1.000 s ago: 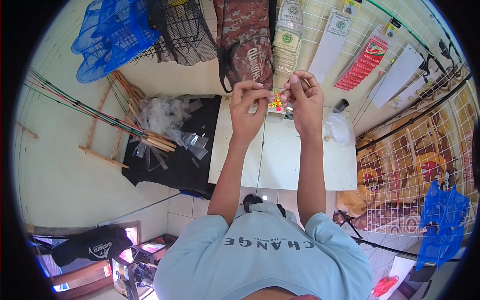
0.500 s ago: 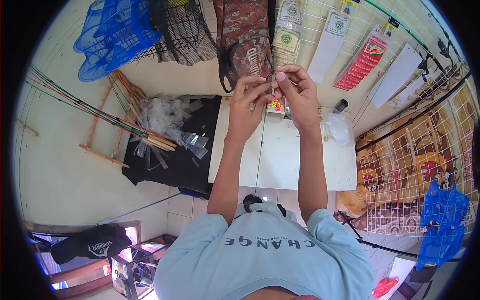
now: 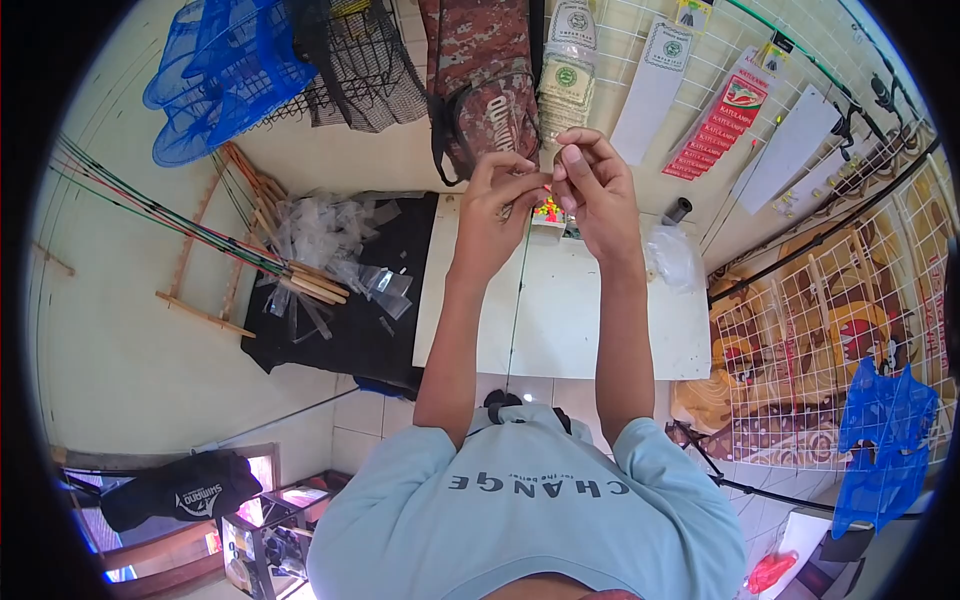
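Both hands are raised close together over the far edge of a white table [image 3: 560,335]. My left hand [image 3: 492,215] is closed in a pinch, its fingertips pointing right. A thin green rod [image 3: 516,320] runs from near my body up to that hand, where its end is hidden by the fingers. Thumb and fingers of my right hand [image 3: 602,205] are pinched too, just right of the left fingertips; whatever they hold is too small to make out. Below and between the hands stands a small white box [image 3: 547,236] with bright red and yellow pieces [image 3: 546,211], partly covered by the fingers.
Clear plastic bags [image 3: 325,235] lie on a black cloth [image 3: 300,335] at the left, beside wooden-handled rods [image 3: 318,285]. A camouflage bag [image 3: 490,110] hangs ahead. On the table's right are a black cylinder [image 3: 678,210] and a white plastic bag [image 3: 675,258]. Blue nets [image 3: 225,80] hang upper left.
The right hand has shifted slightly right, and the fingertips of the two hands are a little farther apart. The view has moved slightly.
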### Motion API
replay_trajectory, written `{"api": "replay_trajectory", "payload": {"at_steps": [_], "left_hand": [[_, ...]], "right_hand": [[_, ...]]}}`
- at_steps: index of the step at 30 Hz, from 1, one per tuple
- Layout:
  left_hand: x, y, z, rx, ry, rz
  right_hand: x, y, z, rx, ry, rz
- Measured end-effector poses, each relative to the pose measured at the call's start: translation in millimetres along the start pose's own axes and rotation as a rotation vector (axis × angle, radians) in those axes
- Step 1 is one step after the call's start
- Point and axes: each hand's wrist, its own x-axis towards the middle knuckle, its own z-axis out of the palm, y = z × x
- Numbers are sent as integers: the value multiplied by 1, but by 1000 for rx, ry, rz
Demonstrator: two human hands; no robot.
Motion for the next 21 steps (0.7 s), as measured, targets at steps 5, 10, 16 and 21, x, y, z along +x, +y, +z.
{"api": "replay_trajectory", "payload": {"at_steps": [5,10,16,21], "left_hand": [[-1,-4,3,-102,10,-82],[-3,-7,2,-106,27,-65],[-3,-13,3,-102,48,-71],[-2,-17,3,-148,47,-148]], "right_hand": [[1,1,3,-57,35,-40],[3,5,-2,-169,80,-49],[6,16,-8,-166,95,-69],[8,22,-13,-102,49,-59]]}}
